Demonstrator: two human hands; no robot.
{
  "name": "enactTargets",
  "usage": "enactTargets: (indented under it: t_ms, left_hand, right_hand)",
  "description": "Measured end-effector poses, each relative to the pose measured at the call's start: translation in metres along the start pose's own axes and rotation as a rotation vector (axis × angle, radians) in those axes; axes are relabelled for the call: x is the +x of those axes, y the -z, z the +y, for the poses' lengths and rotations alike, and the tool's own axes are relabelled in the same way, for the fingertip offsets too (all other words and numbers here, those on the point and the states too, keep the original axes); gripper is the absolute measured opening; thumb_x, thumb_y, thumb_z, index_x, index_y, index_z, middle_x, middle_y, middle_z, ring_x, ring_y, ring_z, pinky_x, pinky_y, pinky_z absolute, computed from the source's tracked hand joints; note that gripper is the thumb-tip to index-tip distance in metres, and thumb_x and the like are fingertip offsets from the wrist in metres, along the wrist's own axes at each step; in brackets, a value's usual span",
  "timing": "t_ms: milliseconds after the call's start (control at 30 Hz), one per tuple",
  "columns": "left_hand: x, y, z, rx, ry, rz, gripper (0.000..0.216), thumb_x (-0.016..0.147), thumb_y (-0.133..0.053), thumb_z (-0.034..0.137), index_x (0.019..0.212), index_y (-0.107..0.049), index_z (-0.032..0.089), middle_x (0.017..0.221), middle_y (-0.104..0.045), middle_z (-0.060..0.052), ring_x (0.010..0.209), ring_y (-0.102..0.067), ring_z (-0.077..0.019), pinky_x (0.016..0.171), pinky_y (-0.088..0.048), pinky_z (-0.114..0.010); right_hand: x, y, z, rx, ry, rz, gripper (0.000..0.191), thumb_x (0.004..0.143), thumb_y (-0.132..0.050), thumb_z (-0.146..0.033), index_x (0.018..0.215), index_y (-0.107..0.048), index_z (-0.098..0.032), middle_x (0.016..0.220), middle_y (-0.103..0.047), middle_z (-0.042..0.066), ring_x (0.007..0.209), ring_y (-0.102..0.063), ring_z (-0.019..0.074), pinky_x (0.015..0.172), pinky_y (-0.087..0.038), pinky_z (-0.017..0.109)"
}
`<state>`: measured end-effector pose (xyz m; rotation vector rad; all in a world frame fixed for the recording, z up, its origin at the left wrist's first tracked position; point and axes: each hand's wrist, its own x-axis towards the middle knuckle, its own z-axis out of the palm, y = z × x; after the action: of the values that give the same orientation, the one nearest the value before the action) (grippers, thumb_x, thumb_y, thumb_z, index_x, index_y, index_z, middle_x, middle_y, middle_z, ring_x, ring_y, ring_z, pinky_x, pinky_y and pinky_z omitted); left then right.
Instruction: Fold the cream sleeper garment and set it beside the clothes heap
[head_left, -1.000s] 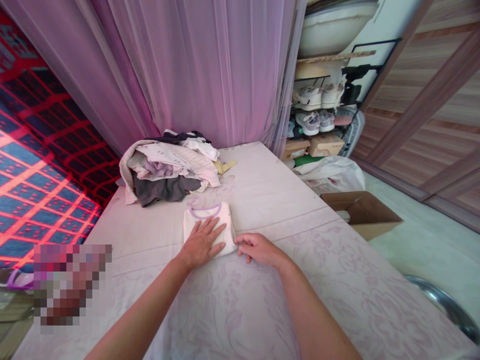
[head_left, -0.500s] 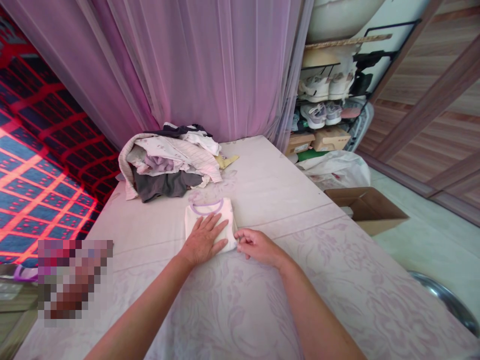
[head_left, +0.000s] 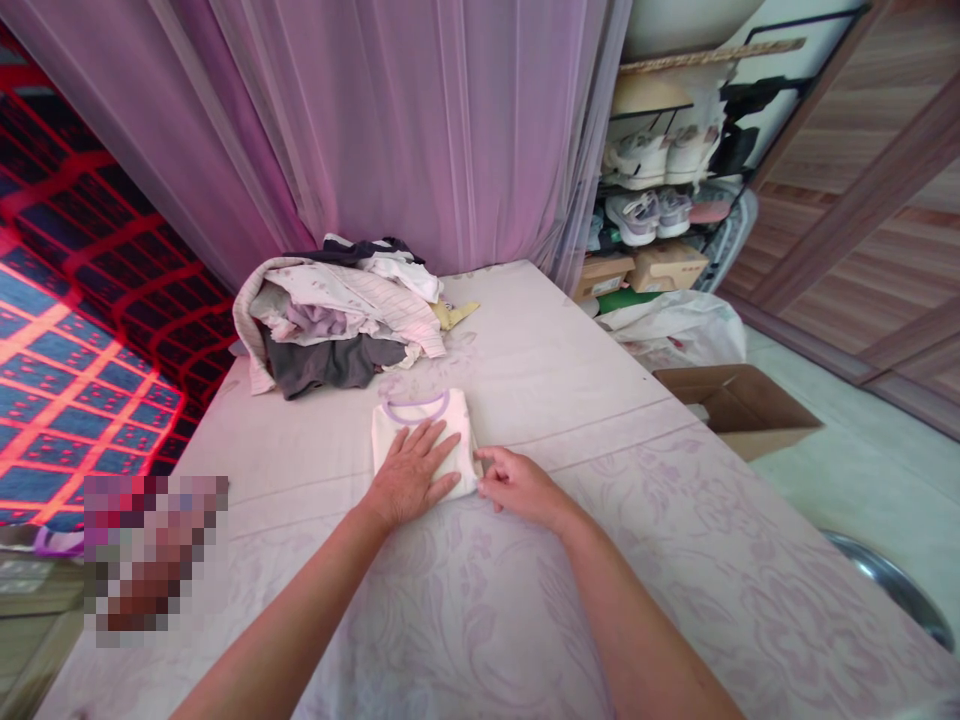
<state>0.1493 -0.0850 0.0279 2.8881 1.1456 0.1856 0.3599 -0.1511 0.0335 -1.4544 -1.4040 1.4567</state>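
A small white shirt [head_left: 463, 438] with a lilac neckband lies folded into a neat rectangle on the bed. My left hand [head_left: 411, 478] rests flat on top of it, fingers spread, covering its middle. At the shirt's right edge is my right hand [head_left: 517, 487], its fingers curled and pinching the folded side near the lower corner. The fingertips partly hide that edge. Beyond the shirt, a loose heap of clothes [head_left: 337, 310] holds striped, white, lilac and dark grey pieces.
A pale floral sheet [head_left: 600, 610] covers the bed. Purple curtains [head_left: 420, 130] hang behind it. On the floor to the right are an open cardboard box [head_left: 780, 420], a white plastic bag [head_left: 686, 325] and a metal basin [head_left: 885, 580]. Shoes [head_left: 645, 160] stand on a rack.
The view has shifted slightly. My left hand stays flat on the shirt. The fingers of my right hand have moved slightly at the shirt's right edge.
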Motion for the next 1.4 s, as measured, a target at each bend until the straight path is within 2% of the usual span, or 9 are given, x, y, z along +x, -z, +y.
enactTargets:
  t_ms: [100,300,567,767,1067,1133,1233,1300,1400]
  left_hand:
    - [0.000,-0.001,-0.001,-0.002,-0.002,0.005,0.056,0.092,-0.041,0.050,0.143,-0.037,0.029,0.150,-0.035,-0.008,0.139,-0.026,-0.0281,0.113,-0.018,-0.050]
    - [0.000,0.000,0.001,-0.008,0.008,-0.008,0.058,0.091,-0.040,0.052,0.145,-0.033,0.031,0.150,-0.034,-0.008,0.139,-0.026,-0.0287,0.112,-0.018,-0.052]
    - [0.002,0.003,0.003,-0.001,0.002,-0.043,0.054,0.092,-0.039,0.051,0.143,-0.033,0.037,0.151,-0.032,-0.010,0.139,-0.023,-0.0338,0.106,-0.021,-0.062]
    - [0.003,0.006,0.006,-0.009,0.010,-0.076,0.052,0.092,-0.041,0.048,0.142,-0.034,0.040,0.151,-0.031,-0.010,0.140,-0.022,-0.0341,0.106,-0.020,-0.063]
    - [0.006,0.012,0.007,-0.022,0.041,-0.146,0.051,0.091,-0.040,0.052,0.141,-0.035,0.041,0.153,-0.029,-0.008,0.141,-0.021,-0.0336,0.107,-0.018,-0.062]
    - [0.005,0.011,0.008,-0.024,0.040,-0.129,0.052,0.091,-0.041,0.052,0.141,-0.036,0.041,0.152,-0.030,-0.007,0.140,-0.021,-0.0329,0.108,-0.018,-0.062]
    - [0.005,0.009,0.009,-0.030,0.052,-0.099,0.054,0.091,-0.041,0.053,0.142,-0.036,0.038,0.152,-0.031,-0.008,0.141,-0.022,-0.0320,0.109,-0.018,-0.060]
    - [0.005,0.008,0.007,-0.060,0.059,-0.090,0.058,0.091,-0.039,0.054,0.144,-0.033,0.032,0.152,-0.031,-0.009,0.141,-0.023,-0.0309,0.110,-0.017,-0.058]
    - [0.004,0.009,-0.003,-0.124,0.071,-0.055,0.061,0.093,-0.031,0.051,0.146,-0.031,0.020,0.152,-0.032,-0.010,0.141,-0.023,-0.0260,0.113,-0.022,-0.048]
  right_hand:
    - [0.001,0.000,-0.003,-0.036,-0.026,-0.029,0.046,0.078,-0.056,-0.021,0.123,-0.052,-0.017,0.070,-0.064,-0.004,0.048,-0.054,0.0080,0.047,-0.039,0.019]
    - [0.006,0.003,-0.010,-0.055,-0.102,-0.093,0.005,0.077,-0.058,-0.021,0.080,-0.056,-0.018,0.061,-0.063,-0.003,0.045,-0.052,0.0075,0.046,-0.039,0.018]
    - [0.001,0.008,-0.019,-0.007,-0.229,-0.208,0.009,0.084,-0.050,-0.023,0.076,-0.052,-0.019,0.069,-0.069,-0.001,0.044,-0.053,0.0059,0.046,-0.036,0.017]
    - [0.001,0.001,-0.016,-0.185,-0.212,-0.067,0.023,0.087,-0.045,-0.028,0.067,-0.050,-0.019,0.063,-0.069,0.001,0.042,-0.053,0.0066,0.047,-0.036,0.019]
    - [-0.002,0.005,-0.016,-0.233,-0.208,-0.048,0.020,0.086,-0.043,-0.026,0.071,-0.053,-0.018,0.064,-0.068,0.000,0.043,-0.054,0.0070,0.048,-0.038,0.019]
    - [-0.002,0.004,-0.014,-0.185,-0.176,0.033,0.018,0.087,-0.042,-0.026,0.083,-0.057,-0.017,0.065,-0.068,-0.001,0.043,-0.054,0.0077,0.048,-0.040,0.019]
    - [-0.003,-0.005,-0.016,-0.197,-0.064,0.308,0.027,0.089,-0.040,-0.027,0.107,-0.057,-0.019,0.070,-0.069,-0.001,0.052,-0.059,0.0106,0.055,-0.046,0.022]
    - [-0.002,-0.016,-0.022,-0.272,0.087,0.473,0.032,0.089,-0.038,-0.027,0.115,-0.056,-0.019,0.086,-0.071,0.003,0.072,-0.065,0.0137,0.070,-0.050,0.026]
    - [0.007,-0.037,-0.034,-0.460,0.349,0.554,0.042,0.090,-0.033,-0.024,0.125,-0.052,-0.013,0.121,-0.063,0.013,0.112,-0.057,0.0181,0.096,-0.044,0.032]
